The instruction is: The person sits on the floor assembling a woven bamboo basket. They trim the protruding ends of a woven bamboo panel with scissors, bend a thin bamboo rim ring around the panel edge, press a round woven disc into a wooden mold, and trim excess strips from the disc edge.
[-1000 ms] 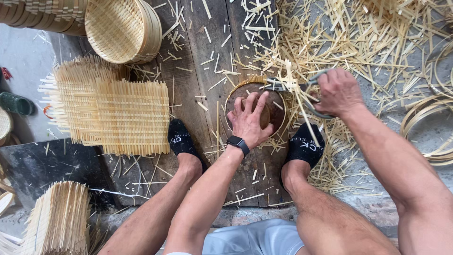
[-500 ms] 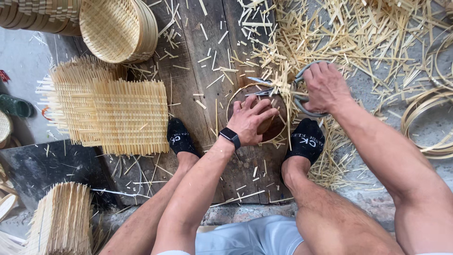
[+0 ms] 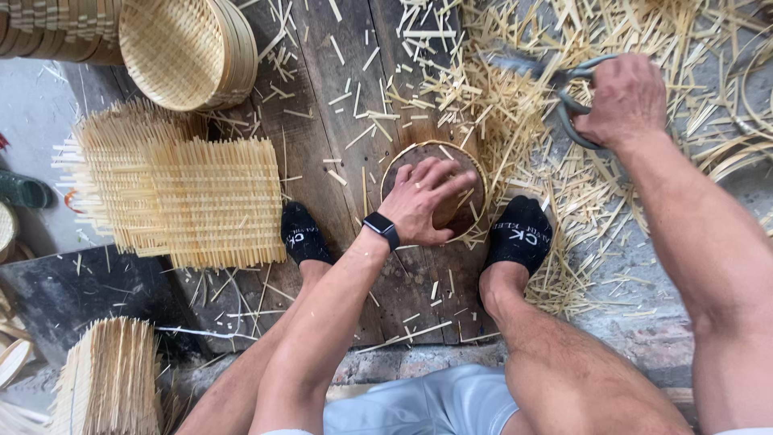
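Observation:
My left hand [image 3: 427,197], with a black watch on its wrist, lies flat with fingers spread on a round bamboo hoop [image 3: 407,153] that sits on dark wooden boards [image 3: 322,97] between my two black-socked feet. My right hand [image 3: 624,101] grips the looped handles of large metal shears [image 3: 535,68] up at the right, over a heap of cut bamboo slivers [image 3: 523,137]. The shears' blades point left, away from the hoop.
Woven bamboo mats [image 3: 189,197] are stacked at left. A pile of round bamboo trays [image 3: 185,48] stands at top left. Another bundle of mats [image 3: 109,383] lies at bottom left. Bamboo rings [image 3: 745,149] lie at the right edge. Slivers litter the boards.
My right hand has lifted the shears up and right, away from the hoop. My left hand stays pressed on the hoop. The trimmed strips no longer stick out from it.

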A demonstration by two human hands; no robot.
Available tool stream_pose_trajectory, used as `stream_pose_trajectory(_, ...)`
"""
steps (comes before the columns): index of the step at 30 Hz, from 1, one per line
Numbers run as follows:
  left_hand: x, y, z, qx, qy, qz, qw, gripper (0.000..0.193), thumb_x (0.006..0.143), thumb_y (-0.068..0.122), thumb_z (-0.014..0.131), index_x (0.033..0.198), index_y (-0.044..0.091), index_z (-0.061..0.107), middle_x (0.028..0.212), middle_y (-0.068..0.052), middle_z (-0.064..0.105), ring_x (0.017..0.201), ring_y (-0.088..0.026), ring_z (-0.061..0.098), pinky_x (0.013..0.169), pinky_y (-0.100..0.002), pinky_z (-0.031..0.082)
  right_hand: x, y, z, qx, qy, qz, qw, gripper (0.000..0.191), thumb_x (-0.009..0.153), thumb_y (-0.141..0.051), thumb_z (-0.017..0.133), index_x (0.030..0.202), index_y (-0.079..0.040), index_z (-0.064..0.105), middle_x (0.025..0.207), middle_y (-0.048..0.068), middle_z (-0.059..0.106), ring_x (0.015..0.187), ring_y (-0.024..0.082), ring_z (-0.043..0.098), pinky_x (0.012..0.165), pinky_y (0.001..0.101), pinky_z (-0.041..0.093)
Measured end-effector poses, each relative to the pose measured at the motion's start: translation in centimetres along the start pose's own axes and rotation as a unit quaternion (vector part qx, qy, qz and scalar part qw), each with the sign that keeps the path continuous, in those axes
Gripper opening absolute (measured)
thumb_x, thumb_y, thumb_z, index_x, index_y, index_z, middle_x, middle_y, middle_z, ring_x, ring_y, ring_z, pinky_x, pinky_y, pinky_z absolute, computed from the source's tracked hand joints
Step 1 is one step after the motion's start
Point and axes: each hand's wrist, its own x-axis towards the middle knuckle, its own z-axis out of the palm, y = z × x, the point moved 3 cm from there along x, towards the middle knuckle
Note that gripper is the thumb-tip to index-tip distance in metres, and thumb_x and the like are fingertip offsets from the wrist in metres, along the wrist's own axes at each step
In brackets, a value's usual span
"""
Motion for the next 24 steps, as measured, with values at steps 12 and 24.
stream_pose_trajectory(12, 4.2, -6.1, 2.6, -0.23, 0.11, -0.495, 0.831, 0.046, 0.084, 0.065, 0.073, 0.101, 0.024, 0.085, 0.109, -0.01, 0.067, 0.122, -0.037, 0.047, 0.115, -0.051, 0.029, -6.3, -13.4, -2.1, 0.677, -0.269, 0.265, 0.632, 0.02, 0.088, -0.013, 0.079, 0.104, -0.001, 0.075, 0.086, 0.008, 0.076, 0.073, 0.013, 0.068, 0.066, 0.0284, 0.056)
stream_pose_trajectory(24, 3.9, -6.0, 1.5, -0.218, 0.22, -0.443, 0.841, 0.035, 0.081, 0.051, 0.077, 0.101, 0.022, 0.083, 0.102, -0.002, 0.065, 0.106, -0.026, 0.056, 0.096, -0.043, 0.042, -7.0, -14.0, -1.9, 0.602, -0.185, 0.246, 0.736, 0.024, 0.089, -0.02, 0.081, 0.103, -0.001, 0.076, 0.085, 0.011, 0.076, 0.073, 0.015, 0.07, 0.068, 0.0326, 0.056)
